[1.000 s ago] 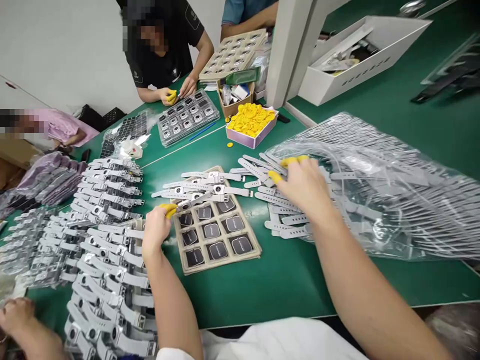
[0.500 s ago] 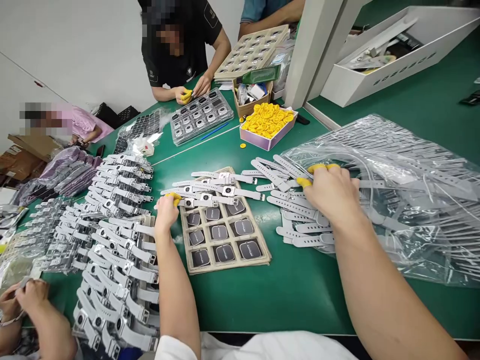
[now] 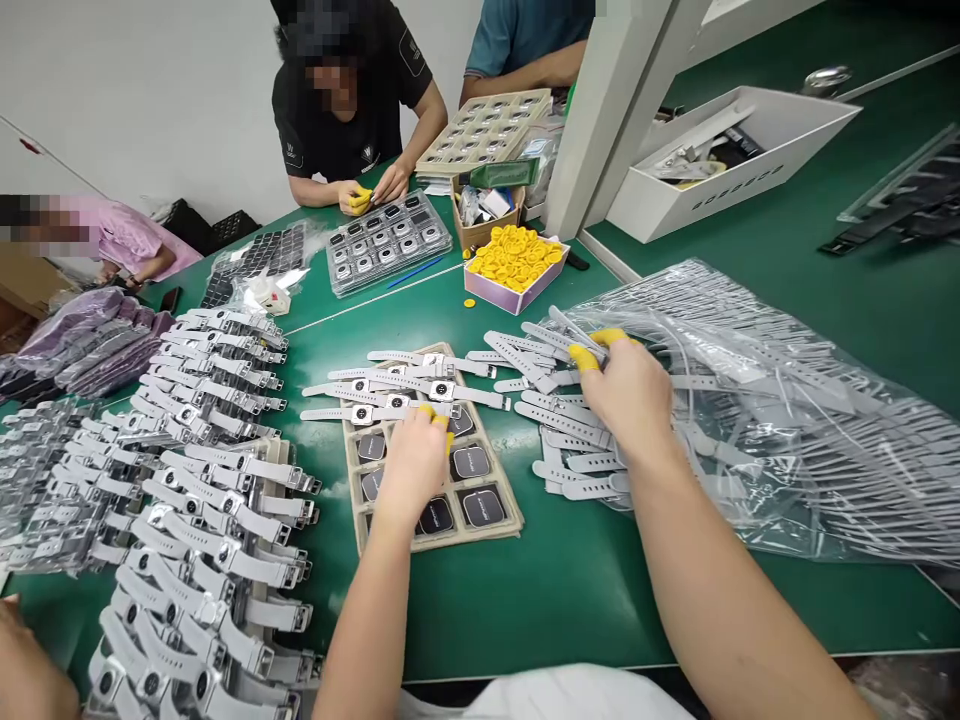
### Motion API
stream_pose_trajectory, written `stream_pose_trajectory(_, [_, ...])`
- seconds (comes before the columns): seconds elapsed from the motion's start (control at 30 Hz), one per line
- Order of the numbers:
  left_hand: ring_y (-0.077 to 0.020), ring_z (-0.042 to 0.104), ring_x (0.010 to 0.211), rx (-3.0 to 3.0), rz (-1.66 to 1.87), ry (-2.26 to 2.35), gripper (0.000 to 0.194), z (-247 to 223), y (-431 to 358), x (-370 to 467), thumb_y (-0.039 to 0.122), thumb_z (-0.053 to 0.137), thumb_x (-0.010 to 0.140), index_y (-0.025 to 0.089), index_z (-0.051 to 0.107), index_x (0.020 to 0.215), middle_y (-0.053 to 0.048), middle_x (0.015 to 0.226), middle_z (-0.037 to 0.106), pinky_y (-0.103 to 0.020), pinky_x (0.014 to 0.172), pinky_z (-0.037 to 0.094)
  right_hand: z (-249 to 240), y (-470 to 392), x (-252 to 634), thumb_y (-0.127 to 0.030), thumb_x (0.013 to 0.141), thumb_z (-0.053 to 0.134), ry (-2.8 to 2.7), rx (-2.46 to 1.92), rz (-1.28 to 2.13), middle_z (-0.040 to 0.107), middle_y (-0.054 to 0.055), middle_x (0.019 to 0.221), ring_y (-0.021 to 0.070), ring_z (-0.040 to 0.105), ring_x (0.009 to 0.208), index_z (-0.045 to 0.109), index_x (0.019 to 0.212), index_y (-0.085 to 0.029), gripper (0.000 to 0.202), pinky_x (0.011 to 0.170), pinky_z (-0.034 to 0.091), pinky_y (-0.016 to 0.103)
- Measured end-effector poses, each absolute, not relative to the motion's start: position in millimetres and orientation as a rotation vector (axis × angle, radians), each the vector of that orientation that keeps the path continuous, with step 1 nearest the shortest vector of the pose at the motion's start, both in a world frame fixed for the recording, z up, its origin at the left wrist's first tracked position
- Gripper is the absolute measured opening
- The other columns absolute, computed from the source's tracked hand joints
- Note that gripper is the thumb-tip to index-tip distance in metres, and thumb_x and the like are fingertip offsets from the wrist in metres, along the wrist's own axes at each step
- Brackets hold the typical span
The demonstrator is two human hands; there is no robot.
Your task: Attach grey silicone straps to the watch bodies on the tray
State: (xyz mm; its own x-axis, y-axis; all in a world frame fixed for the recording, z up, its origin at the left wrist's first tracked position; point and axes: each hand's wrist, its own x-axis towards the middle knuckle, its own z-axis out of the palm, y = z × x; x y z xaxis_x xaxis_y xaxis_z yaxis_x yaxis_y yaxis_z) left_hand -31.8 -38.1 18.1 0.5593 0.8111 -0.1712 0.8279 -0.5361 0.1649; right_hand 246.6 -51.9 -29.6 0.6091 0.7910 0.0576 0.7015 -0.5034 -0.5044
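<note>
My left hand (image 3: pixel 420 460), with yellow finger cots, is over the beige tray (image 3: pixel 508 515), just below the laid-out watches. Its fingers curl down; the back of the hand hides what the tips touch. Dark square watch faces (image 3: pixel 484 507) sit in the tray's compartments. Several watches with grey straps (image 3: pixel 397 402) lie across its far end. My right hand (image 3: pixel 630 390), also in yellow finger cots, is closed on a grey watch strap (image 3: pixel 574 328) at the pile of loose straps (image 3: pixel 566 430), whose right side meets a clear plastic bag of straps (image 3: pixel 810 400).
Rows of grey-strapped watches (image 3: pixel 217 540) cover the left side. A box of yellow finger cots (image 3: pixel 517 290) stands beyond the tray. Across the table a co-worker (image 3: pixel 345 120) handles something over a clear tray (image 3: pixel 390 245). A white box (image 3: pixel 652 205) stands behind the post.
My left hand has moved right, from the left end of the nearest watch onto the tray. My right hand shifts slightly, with a strap now raised at its fingers. The whole view has shifted.
</note>
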Motion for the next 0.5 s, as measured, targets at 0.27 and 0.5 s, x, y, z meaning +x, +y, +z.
stream_pose_trajectory(0.27, [-0.0323, 0.060, 0.108, 2.698, -0.182, 1.377, 0.015, 12.6, -33.2, -15.9, 0.016, 0.056, 0.096, 0.015, 0.069, 0.102, -0.016, 0.107, 0.065, -0.044, 0.089, 0.051, -26.2, -50.7, 246.8, -0.047, 0.096, 0.048, -1.024, -2.286, 0.257, 0.071, 0.018, 0.098, 0.0352, 0.066, 0.088, 0.062, 0.119, -0.014, 0.043, 0.079, 0.047, 0.044])
stream_pose_trajectory(0.5, [-0.0317, 0.061, 0.106, 2.714, 0.021, 1.376, 0.015, 1.1, -30.0, -17.7, 0.012, 0.053, 0.094, 0.015, 0.067, 0.098, -0.016, 0.106, 0.066, -0.045, 0.091, 0.051, -20.2, -48.8, 242.0, -0.034, 0.088, 0.054, -0.889, -2.220, 0.346, 0.068, 0.011, 0.084, 0.0319, 0.064, 0.081, 0.060, 0.113, -0.017, 0.030, 0.077, 0.047, 0.043])
